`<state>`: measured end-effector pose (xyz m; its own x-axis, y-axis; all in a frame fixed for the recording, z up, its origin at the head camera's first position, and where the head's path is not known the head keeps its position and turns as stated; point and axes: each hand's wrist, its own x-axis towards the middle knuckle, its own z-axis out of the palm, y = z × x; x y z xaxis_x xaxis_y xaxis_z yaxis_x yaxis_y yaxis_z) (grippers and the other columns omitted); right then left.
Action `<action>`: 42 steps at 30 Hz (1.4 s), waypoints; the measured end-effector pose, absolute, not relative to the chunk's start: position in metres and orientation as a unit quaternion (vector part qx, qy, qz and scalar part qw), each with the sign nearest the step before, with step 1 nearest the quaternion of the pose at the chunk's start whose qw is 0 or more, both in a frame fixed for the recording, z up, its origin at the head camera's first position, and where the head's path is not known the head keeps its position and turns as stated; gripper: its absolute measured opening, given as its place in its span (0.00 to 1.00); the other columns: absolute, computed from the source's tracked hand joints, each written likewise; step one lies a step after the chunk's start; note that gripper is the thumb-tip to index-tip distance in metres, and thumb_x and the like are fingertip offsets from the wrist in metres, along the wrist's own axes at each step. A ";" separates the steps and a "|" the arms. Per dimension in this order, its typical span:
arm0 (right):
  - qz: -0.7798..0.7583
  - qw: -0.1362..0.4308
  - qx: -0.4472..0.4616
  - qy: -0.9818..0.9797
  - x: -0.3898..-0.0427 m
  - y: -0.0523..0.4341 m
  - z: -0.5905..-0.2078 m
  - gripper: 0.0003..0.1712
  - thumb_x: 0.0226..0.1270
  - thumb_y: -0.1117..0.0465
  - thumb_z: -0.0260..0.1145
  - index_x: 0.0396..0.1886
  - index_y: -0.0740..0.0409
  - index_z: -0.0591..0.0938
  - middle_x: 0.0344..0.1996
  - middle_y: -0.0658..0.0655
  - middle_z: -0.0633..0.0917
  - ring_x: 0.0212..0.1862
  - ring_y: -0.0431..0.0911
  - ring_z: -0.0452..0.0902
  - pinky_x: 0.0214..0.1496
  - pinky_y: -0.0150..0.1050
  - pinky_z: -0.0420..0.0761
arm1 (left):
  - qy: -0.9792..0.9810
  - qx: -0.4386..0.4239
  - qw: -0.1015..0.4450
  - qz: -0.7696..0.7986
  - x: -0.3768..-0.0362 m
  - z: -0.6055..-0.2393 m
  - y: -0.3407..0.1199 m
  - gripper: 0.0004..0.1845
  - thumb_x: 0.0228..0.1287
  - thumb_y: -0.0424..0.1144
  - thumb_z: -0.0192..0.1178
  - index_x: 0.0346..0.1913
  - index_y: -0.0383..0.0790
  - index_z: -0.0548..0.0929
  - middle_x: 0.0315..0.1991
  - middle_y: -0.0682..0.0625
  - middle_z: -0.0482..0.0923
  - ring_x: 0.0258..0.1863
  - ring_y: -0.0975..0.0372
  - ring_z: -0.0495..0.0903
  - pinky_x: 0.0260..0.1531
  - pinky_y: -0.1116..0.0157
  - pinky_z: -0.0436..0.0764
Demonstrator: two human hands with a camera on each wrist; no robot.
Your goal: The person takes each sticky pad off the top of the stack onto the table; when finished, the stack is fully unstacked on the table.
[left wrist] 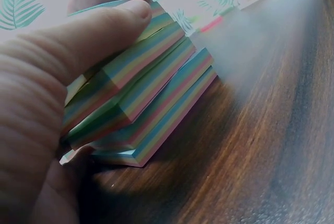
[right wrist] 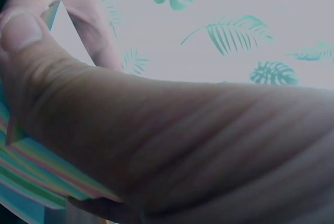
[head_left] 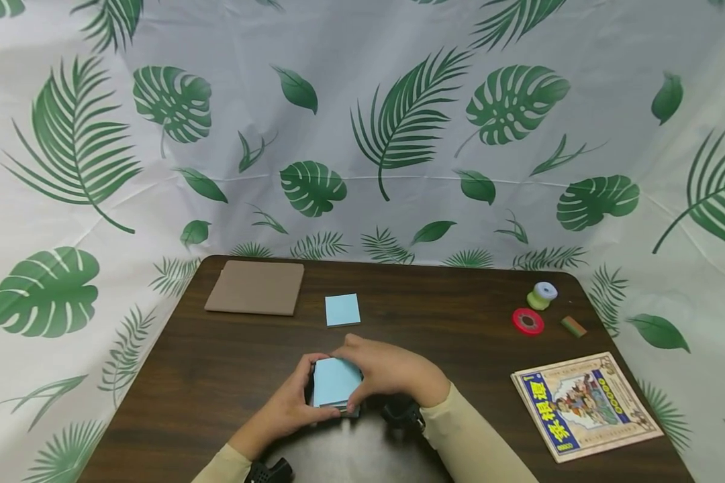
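Note:
A stack of sticky note pads (head_left: 336, 381) with light blue tops stands near the front middle of the table. Its striped, multicolored sides show in the left wrist view, where several pads (left wrist: 156, 85) sit slightly out of line. From the left, my left hand (head_left: 286, 401) grips the stack, thumb along the near side and fingers at the far side. On the other side, my right hand (head_left: 395, 370) holds the upper part between thumb and fingers. Striped pad edges (right wrist: 49, 174) appear below that hand in the right wrist view. Behind the stack lies a separate blue sticky note pad (head_left: 342, 310).
A brown flat board (head_left: 256, 288) lies at the back left. Toward the right are a green-and-white spool-like item (head_left: 542, 295), a red ring-shaped item (head_left: 528, 321), a small striped block (head_left: 574, 327) and a picture booklet (head_left: 586, 406). A leaf-patterned cloth (head_left: 338, 134) hangs behind the table.

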<state>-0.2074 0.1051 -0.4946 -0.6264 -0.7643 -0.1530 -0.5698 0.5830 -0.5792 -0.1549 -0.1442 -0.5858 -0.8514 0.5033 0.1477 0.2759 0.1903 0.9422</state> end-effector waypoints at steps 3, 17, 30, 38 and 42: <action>-0.249 0.197 -0.375 0.871 -0.210 0.109 -0.496 0.48 0.45 0.43 0.92 0.67 0.45 0.82 0.49 0.43 0.78 0.44 0.34 0.76 0.50 0.30 0.79 | 0.769 0.254 0.096 0.579 -0.155 -0.585 -0.144 0.49 0.60 0.40 0.84 0.77 0.41 0.63 0.68 0.43 0.75 0.57 0.64 0.77 0.58 0.66 0.78; -0.236 0.129 -0.355 0.895 -0.213 0.115 -0.494 0.55 0.45 0.41 0.92 0.69 0.50 0.72 0.56 0.47 0.81 0.49 0.39 0.79 0.57 0.36 0.81 | 0.799 0.222 0.114 0.547 -0.153 -0.588 -0.147 0.53 0.61 0.47 0.83 0.83 0.53 0.61 0.69 0.42 0.76 0.57 0.58 0.78 0.56 0.66 0.79; -0.370 0.072 -0.337 0.863 -0.223 0.118 -0.495 0.33 0.73 0.61 0.77 0.72 0.45 0.72 0.57 0.47 0.84 0.51 0.40 0.82 0.54 0.41 0.85 | 0.811 0.220 0.110 0.531 -0.155 -0.585 -0.146 0.51 0.62 0.51 0.82 0.82 0.54 0.63 0.66 0.46 0.78 0.54 0.60 0.78 0.56 0.63 0.77; -0.449 0.021 -0.320 0.834 -0.231 0.120 -0.506 0.41 0.73 0.63 0.76 0.79 0.42 0.67 0.48 0.50 0.83 0.38 0.41 0.81 0.35 0.36 0.84 | 0.822 0.216 0.102 0.518 -0.154 -0.587 -0.146 0.53 0.60 0.53 0.83 0.83 0.55 0.64 0.71 0.47 0.77 0.58 0.59 0.79 0.61 0.61 0.78; -0.531 -0.020 -0.298 0.793 -0.242 0.126 -0.524 0.37 0.75 0.65 0.74 0.78 0.44 0.71 0.49 0.57 0.84 0.33 0.45 0.82 0.27 0.42 0.86 | 0.824 0.221 0.100 0.512 -0.154 -0.585 -0.146 0.54 0.60 0.55 0.82 0.84 0.52 0.63 0.77 0.48 0.73 0.66 0.58 0.77 0.67 0.58 0.76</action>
<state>-0.2425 0.1257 -0.5244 -0.8219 -0.4507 0.3483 -0.4936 0.2585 -0.8304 -0.1541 -0.1457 -0.5851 -0.8827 0.4659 0.0610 0.2611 0.3783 0.8881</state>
